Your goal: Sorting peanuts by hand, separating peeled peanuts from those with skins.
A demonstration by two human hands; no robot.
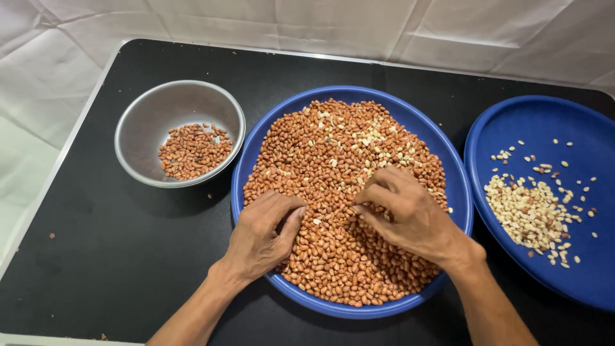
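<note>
1. Head view: I see my left hand (261, 236) resting curled, fingers bent, on red-skinned peanuts (333, 211) heaped in the centre blue plate (456, 192); I cannot tell if it grips any.
2. My right hand (407, 214) pinches its fingertips closed among the same peanuts.
3. Far left: metal bowl (144, 118) holding a few red peanuts.
4. Right: second blue plate (544, 125) holding pale skinned peanuts (528, 211).

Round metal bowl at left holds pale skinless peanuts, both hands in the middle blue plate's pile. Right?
Not quite. The head view shows the round metal bowl holding red-skinned peanuts; the pale skinless peanuts lie on the right blue plate. The left hand and right hand are in the middle blue plate's pile.
</note>
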